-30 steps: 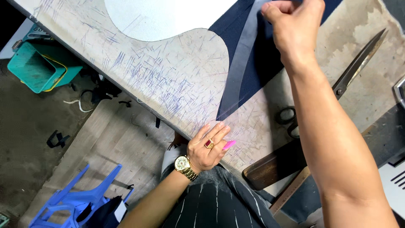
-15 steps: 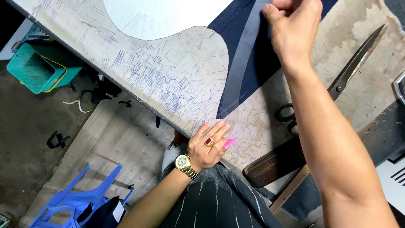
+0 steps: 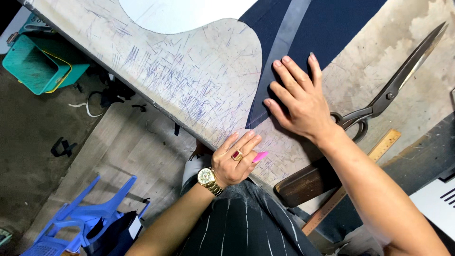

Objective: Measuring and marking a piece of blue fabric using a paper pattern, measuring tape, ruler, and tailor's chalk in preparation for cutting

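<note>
While flat — right hand [image 3: 301,102] on navy cloth [image 3: 332,28].

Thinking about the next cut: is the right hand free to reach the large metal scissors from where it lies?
Probably yes. The right hand lies flat on the dark blue fabric, holding nothing, and the large metal scissors lie just beside its wrist on the scratched table, with nothing between.
</note>
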